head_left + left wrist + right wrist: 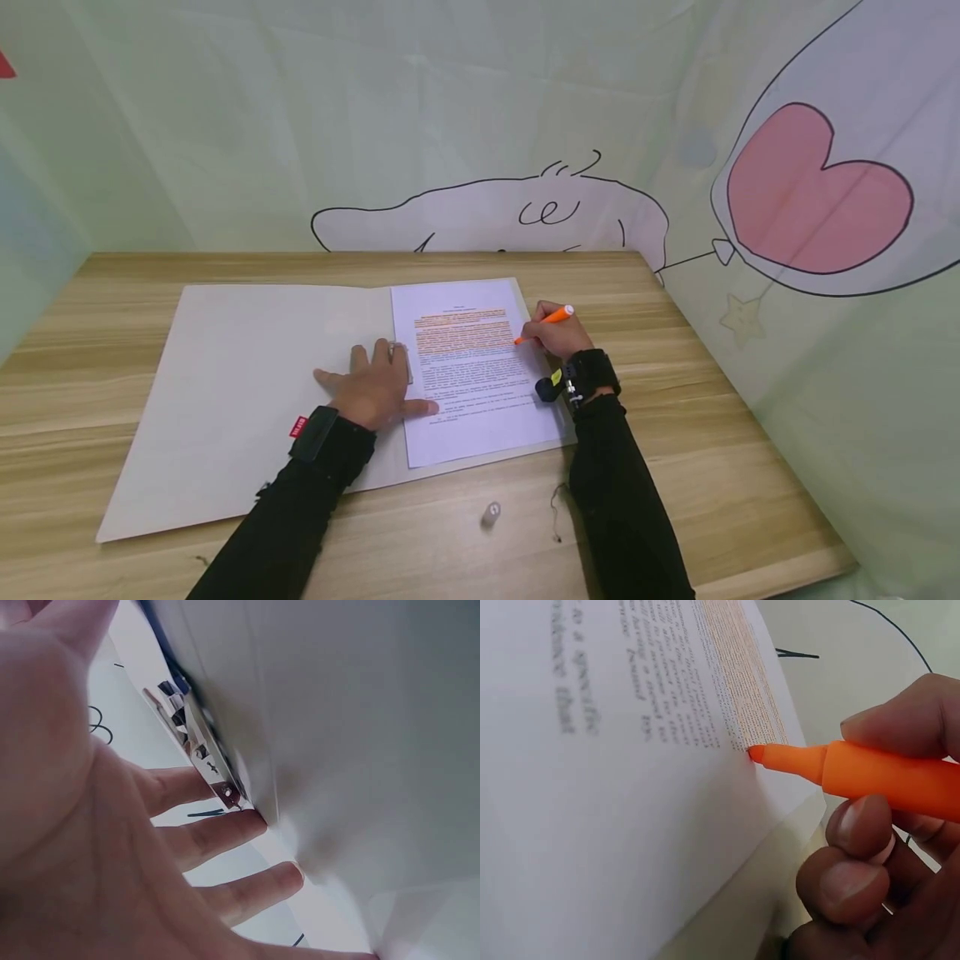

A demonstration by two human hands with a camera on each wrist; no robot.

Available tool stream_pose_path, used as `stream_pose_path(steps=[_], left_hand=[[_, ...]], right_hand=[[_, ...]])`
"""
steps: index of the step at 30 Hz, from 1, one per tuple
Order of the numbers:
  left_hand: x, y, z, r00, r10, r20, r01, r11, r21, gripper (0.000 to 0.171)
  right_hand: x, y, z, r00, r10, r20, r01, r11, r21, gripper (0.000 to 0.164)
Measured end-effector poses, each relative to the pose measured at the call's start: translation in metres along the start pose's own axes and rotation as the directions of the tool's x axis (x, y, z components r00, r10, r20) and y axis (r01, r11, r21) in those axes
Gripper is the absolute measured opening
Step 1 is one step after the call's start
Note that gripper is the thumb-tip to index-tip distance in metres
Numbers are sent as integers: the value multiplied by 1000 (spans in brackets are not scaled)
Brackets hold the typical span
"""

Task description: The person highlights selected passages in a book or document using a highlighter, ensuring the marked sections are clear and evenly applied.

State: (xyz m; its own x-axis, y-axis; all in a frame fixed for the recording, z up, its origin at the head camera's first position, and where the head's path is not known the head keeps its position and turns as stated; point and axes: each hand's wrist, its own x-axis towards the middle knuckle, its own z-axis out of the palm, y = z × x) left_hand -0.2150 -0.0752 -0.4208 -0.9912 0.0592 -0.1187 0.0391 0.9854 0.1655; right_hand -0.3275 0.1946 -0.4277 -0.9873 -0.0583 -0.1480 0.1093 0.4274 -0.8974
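Note:
An orange highlighter (558,314) is held between the thumb and fingers of my right hand (561,335). Its tip touches the right end of a text line on the printed sheet (480,442), as the right wrist view also shows at the highlighter (892,776). Orange marking covers the upper lines of text. My left hand (372,387) lies with fingers spread across the inside of the open folder (247,358), its thumb on the sheet's left edge. Beside its fingers in the left wrist view is the folder's metal clip (199,746).
A small translucent cap-like piece (491,514) lies on the wooden table (420,550) in front of the folder. A thin dark thread (556,512) is near my right sleeve. Printed cloth walls (450,108) rise behind the table and on its right.

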Motion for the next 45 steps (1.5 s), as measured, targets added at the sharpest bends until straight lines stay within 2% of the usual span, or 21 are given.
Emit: stream_pose_path(steps=[3,5,7,9,13,16,18,20,23,25,27,31,36,45], left_hand=[[-1,0,-1,1000,1,2,-1,1000,6,111],[-1,0,-1,1000,1,3,-1,1000,9,110],[-1,0,-2,1000,0,3,0,1000,10,110],[-2,0,-3,1000,-1,4,1,1000,7,110],[-2,1,-3,1000,-10,10,10,1000,4,110],[-1,2,-3,1000,-20,9,20,1000,2,111],[0,3,-3,1000,-30,10,30,1000,2,111],[0,5,-3,999,-37,13,37,999,-4,110],[1,7,-3,999,-49,23,49,999,-6,109],[1,10,-4,998,-54,26,54,999,-8,108],[1,11,-4,998,-56,25,56,998,-5,107],[1,13,-4,998,-54,21,54,999,6,107],[1,14,-3,999,-43,27,43,999,17,107],[2,19,-2,998,-40,41,39,999,25,108]], right_hand=[[4,7,-4,1000,20,15,-22,989,145,27],[7,12,-8,999,29,46,-41,957,288,27],[7,14,-13,997,33,75,-61,909,412,28],[6,12,-14,996,28,88,-66,881,469,27],[-1,-5,-5,1000,25,2,-23,899,436,27],[-7,-23,11,998,-13,-57,33,924,381,26],[-12,-33,26,998,-62,-26,67,934,350,23],[-16,-40,43,992,-111,58,89,951,298,20],[-20,-44,66,971,-150,188,106,968,226,17],[-22,-43,77,963,-155,219,115,976,186,16],[-24,-41,84,965,-163,205,129,977,168,17],[-23,-36,90,969,-184,162,158,974,160,18],[-23,-33,96,966,-184,184,168,981,99,19],[-25,-31,94,972,-134,194,124,990,60,18]])
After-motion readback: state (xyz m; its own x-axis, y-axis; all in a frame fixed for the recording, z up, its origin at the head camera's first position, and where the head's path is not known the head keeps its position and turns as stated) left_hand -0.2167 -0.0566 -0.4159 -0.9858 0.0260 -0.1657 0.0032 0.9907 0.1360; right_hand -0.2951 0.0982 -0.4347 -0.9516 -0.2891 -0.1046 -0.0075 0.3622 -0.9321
